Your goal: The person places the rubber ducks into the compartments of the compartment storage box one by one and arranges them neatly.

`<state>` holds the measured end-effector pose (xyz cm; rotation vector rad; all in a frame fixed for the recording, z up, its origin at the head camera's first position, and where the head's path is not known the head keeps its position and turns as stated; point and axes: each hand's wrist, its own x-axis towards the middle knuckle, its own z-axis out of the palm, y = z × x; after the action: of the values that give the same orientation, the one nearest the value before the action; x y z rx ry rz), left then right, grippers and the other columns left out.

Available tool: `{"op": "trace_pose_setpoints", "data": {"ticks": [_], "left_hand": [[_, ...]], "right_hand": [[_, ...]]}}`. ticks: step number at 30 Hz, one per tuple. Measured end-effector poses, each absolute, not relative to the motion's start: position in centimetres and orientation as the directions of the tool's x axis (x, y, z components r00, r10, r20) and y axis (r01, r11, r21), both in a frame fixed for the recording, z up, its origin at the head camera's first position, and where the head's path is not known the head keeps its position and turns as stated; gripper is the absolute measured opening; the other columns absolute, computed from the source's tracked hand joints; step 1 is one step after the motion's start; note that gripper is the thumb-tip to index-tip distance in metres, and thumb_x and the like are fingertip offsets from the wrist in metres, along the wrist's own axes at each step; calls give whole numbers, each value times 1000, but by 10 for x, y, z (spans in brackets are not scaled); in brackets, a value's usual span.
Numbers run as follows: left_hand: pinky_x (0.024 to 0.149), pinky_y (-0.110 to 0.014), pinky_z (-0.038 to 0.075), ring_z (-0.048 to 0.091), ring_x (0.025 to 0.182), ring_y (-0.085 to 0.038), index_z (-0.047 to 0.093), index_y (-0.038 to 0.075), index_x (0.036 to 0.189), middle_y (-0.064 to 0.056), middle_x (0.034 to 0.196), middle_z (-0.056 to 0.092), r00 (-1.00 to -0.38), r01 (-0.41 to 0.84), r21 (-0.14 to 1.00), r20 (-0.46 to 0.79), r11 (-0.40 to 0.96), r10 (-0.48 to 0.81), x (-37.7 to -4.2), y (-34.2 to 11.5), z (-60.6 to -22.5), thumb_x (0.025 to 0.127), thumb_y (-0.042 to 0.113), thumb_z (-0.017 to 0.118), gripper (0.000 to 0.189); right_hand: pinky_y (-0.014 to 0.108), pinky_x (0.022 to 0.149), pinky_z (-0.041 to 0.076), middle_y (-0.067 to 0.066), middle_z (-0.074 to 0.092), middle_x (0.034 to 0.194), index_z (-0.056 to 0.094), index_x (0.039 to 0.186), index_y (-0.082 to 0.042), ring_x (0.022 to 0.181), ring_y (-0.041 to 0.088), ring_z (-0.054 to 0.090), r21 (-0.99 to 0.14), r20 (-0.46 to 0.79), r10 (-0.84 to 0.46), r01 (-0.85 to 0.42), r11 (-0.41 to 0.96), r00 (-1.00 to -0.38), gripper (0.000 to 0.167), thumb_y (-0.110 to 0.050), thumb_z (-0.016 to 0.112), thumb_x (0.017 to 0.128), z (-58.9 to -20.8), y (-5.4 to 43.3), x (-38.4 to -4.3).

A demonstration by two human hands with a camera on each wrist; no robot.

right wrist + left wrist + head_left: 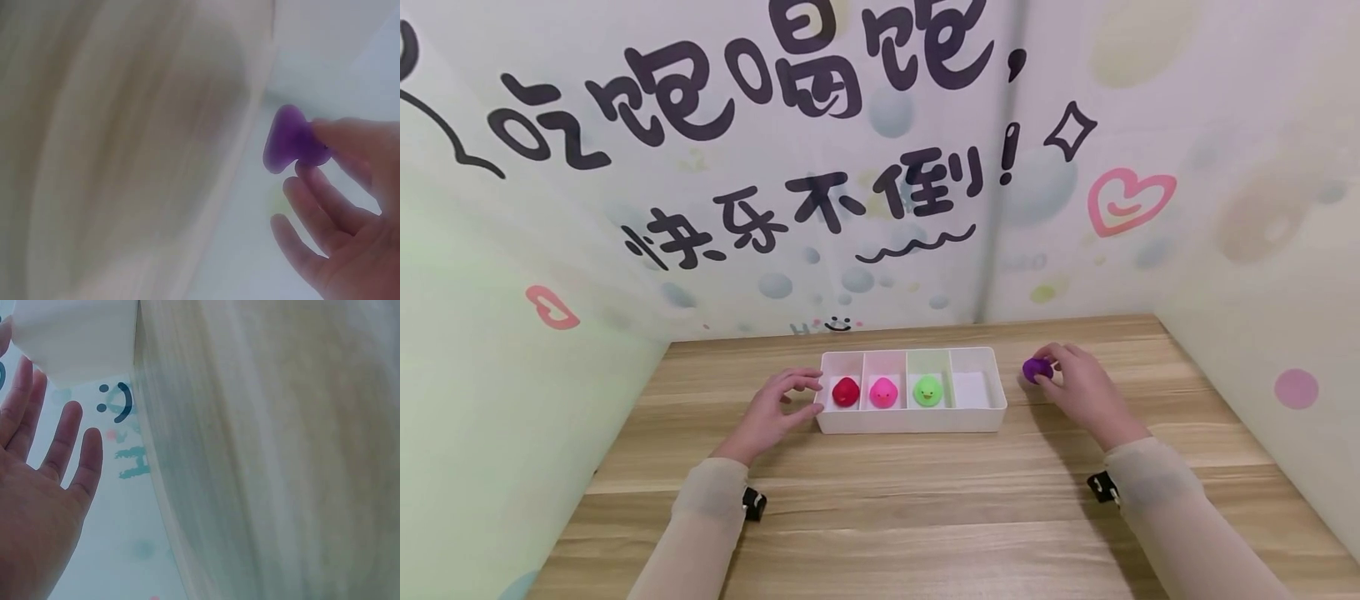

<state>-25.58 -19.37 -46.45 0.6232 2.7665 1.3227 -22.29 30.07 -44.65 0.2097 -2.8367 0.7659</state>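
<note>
A white box (910, 422) with several compartments sits on the table. From left to right, its compartments hold a red toy duck (846, 392), a pink toy duck (883, 393) and a green toy duck (928, 391); the rightmost has nothing in it. My left hand (778, 408) is at the box's left end, fingertips at its wall; in the left wrist view the fingers (65, 440) are fairly straight beside the white wall. Right of the box, my right hand (1078, 387) pinches a purple toy duck (290, 140) between thumb and fingertips. The other fingers are spread.
The wood-grain table (910, 517) ends at a printed wall (820, 250) close behind the box. Pale side walls (1285, 317) stand on the left and right. Each wrist carries a black device (755, 503).
</note>
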Motion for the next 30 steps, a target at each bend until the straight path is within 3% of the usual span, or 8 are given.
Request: {"op": "trace_pose_setpoints", "data": {"ticks": [19,30], "left_hand": [[98,-47,47,55,124,-27,70,12,120,2,145,60,-921,340,757,149,558,359,-256,-193,-465,92,23,80,32],[97,-47,48,56,124,-27,71,12,119,2,145,61,-916,360,748,171,557,362,-258,-195,-467,91,24,81,32]], "right_hand": [[57,88,51,18,71,102,69,109,-1,97,41,65,-410,456,-173,-379,830,-873,24,0,79,87,-435,283,-226],[53,88,52,15,71,102,71,109,-2,97,36,66,-425,455,-175,-386,818,-873,23,-3,79,88,-428,270,-228]]}}
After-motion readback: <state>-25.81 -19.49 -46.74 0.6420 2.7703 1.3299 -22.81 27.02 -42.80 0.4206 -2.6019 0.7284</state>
